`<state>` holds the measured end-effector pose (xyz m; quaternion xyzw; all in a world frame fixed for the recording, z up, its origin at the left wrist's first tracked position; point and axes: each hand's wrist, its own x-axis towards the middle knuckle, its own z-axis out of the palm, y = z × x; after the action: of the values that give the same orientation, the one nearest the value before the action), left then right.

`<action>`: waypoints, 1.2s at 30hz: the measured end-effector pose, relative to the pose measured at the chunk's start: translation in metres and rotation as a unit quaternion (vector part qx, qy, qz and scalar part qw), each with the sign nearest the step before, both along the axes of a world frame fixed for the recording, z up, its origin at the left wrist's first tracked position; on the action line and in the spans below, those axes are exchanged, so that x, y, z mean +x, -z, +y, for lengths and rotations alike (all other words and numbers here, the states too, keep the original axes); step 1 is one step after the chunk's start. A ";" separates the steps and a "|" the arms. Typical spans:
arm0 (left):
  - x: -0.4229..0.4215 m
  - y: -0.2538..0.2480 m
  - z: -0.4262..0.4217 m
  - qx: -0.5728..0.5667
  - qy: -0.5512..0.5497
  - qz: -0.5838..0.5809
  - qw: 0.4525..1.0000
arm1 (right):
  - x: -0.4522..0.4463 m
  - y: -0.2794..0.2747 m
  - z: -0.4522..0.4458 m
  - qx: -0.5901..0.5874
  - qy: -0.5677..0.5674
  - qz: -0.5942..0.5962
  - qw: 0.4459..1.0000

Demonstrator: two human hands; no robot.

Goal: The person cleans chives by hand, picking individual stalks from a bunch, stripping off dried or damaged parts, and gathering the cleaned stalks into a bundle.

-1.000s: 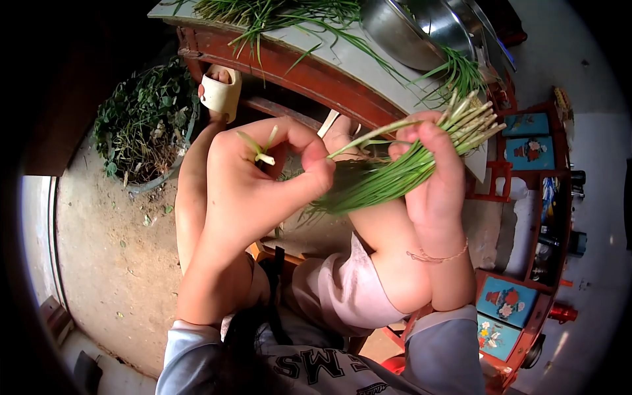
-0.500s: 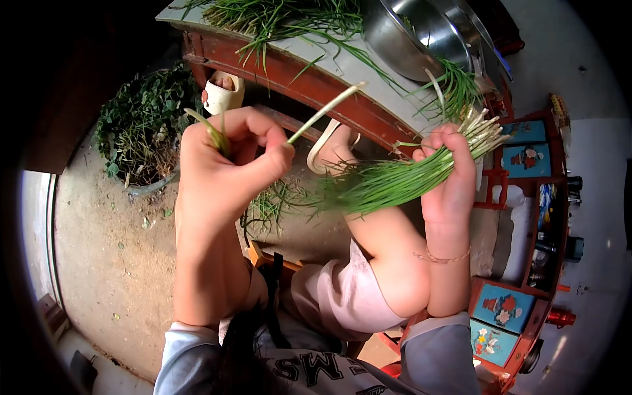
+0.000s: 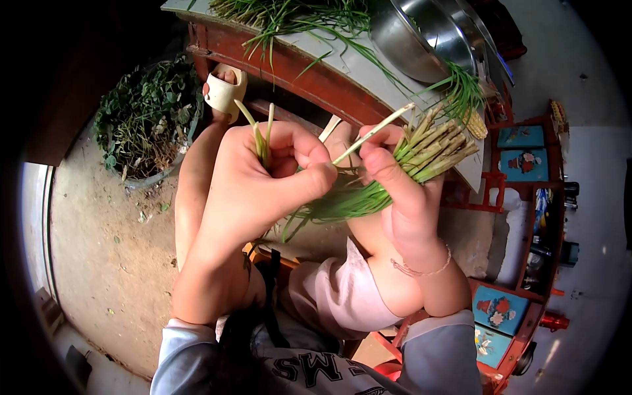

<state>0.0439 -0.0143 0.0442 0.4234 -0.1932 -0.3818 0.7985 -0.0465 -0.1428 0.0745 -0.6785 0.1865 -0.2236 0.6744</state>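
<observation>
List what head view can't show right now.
All in head view:
Green bunch: leaf tips blurred, partly behind left hand.
Its gripped middle: covered by right hand.
Steel bowl: contents partly hidden by near wall.
Greens pile: far side cut off by top edge.

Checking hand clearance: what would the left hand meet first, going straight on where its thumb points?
The left hand would likely first meet the thumb of the right hand, which holds the green bundle, though depth is unclear.

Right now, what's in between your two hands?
In the head view, a pale stalk slants from the left hand toward the right hand, with green leaves below it.
</observation>
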 end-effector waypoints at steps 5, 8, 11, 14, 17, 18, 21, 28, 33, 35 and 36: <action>-0.007 -0.007 -0.002 0.019 -0.009 -0.034 0.999 | 0.000 0.000 0.010 -0.025 -0.010 -0.049 0.998; -0.011 -0.011 -0.004 0.070 -0.043 -0.100 0.992 | -0.002 0.003 0.012 -0.059 -0.010 -0.078 0.995; -0.013 -0.013 -0.003 0.072 -0.080 -0.168 0.980 | -0.002 0.002 0.010 -0.039 -0.024 -0.066 0.997; -0.013 -0.014 -0.002 0.088 -0.080 -0.193 0.974 | -0.004 0.002 0.008 -0.045 -0.035 -0.051 0.997; -0.012 -0.013 -0.001 0.086 -0.066 -0.185 0.977 | -0.004 0.005 0.006 -0.042 -0.057 -0.050 0.996; -0.013 -0.011 -0.002 0.086 -0.066 -0.184 0.977 | -0.005 0.006 0.005 -0.043 -0.058 -0.049 0.996; -0.014 -0.008 -0.002 0.065 -0.086 -0.202 0.973 | -0.005 0.007 0.005 -0.054 -0.049 -0.048 0.996; -0.012 -0.005 -0.004 0.060 -0.071 -0.196 0.976 | -0.004 0.007 0.001 -0.091 -0.028 -0.035 0.995; -0.012 -0.005 -0.005 0.033 -0.072 -0.137 0.987 | -0.006 0.008 -0.005 -0.045 -0.003 -0.022 0.999; -0.012 -0.007 -0.005 0.016 -0.076 -0.109 0.991 | -0.007 0.007 0.000 -0.043 -0.006 -0.007 0.999; -0.012 -0.007 -0.005 0.017 -0.076 -0.109 0.991 | -0.006 0.007 0.003 -0.042 -0.008 0.007 0.999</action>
<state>0.0320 -0.0191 0.0512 0.4890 -0.2398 -0.2753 0.7922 -0.0525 -0.1402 0.0676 -0.7093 0.1766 -0.2208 0.6457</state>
